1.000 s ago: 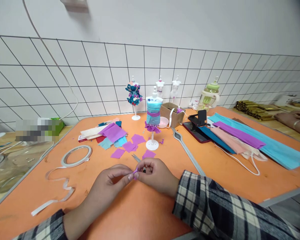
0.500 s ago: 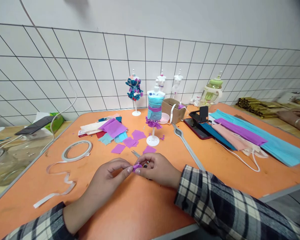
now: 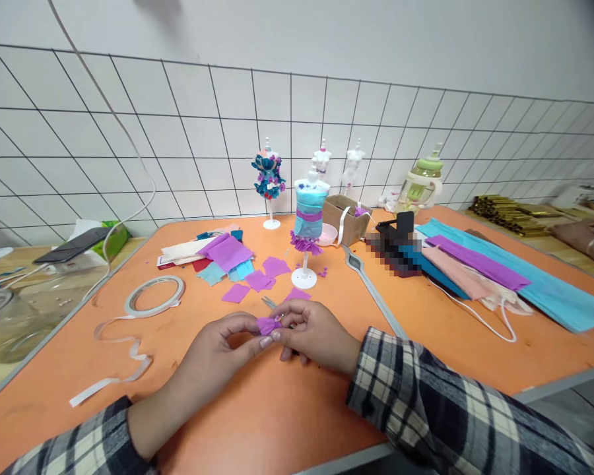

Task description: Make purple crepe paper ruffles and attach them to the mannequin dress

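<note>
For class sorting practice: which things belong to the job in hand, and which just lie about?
Likely in use:
gathered purple papery piece, held
flat purple papery squares
pointed silver metal scissors

Likely lying about:
rounded green-topped bottle
flat dark phone

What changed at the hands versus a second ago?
The purple piece, barely showing between left hand and right hand earlier, now shows wider, its pleats spread toward the left. Both hands keep hold; nothing visibly let go. Scissors and mannequin in blue stayed put.
</note>
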The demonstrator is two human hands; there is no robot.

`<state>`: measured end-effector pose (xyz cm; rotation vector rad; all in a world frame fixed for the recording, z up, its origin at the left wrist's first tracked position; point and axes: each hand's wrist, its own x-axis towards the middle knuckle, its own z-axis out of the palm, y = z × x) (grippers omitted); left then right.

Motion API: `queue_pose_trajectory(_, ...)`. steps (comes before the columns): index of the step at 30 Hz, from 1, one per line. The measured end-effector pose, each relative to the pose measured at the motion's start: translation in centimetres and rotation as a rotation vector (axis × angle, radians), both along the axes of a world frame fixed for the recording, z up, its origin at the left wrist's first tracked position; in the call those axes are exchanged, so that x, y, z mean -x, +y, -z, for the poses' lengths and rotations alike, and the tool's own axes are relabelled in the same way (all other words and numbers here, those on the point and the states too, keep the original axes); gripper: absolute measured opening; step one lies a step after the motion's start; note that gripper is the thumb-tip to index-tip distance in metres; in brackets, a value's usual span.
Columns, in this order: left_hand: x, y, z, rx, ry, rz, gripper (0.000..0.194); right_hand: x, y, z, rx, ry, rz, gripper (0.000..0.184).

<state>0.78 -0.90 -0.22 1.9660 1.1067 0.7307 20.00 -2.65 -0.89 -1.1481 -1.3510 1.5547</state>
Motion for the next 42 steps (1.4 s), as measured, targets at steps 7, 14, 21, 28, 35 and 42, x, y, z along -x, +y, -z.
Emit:
queue_pose_trajectory(7, 0.5, 0.4, 0.2, -0.062, 0.019, -0.032, 0.023, -0.1, 0.2, -0.2, 0.037, 0.025, 0.029, 0.046)
queue_pose_trajectory(14, 0.7, 0.5, 0.2, 0.009, -0.046, -0.034, 0.026, -0.3, 0.3, -0.1, -0.065, 0.027, 0.049, 0.04)
queue_pose_trajectory(21, 0.6, 0.2, 0.1, 0.023, -0.068, -0.002, 0.025, 0.0, 0.5, 0.8, -0.15, 0.033, 0.131, 0.024)
queue_pose_trajectory(28, 0.3, 0.4, 0.1, -0.041, -0.097, -0.008, 0.022, 0.6, 0.0, 0.6, -0.086, 0.129, 0.112, 0.03)
queue_pose_trajectory(35, 0.1, 0.2, -0.3, 0.049, -0.184, -0.007, 0.021, 0.7, -0.3, 0.1, -0.082, 0.166, 0.154, 0.028)
queue_pose_trajectory(42, 0.1, 0.1, -0.5, -0.016, -0.104, -0.019, 0.022, 0.9, -0.3, 0.5, -0.07, 0.158, 0.171, 0.028)
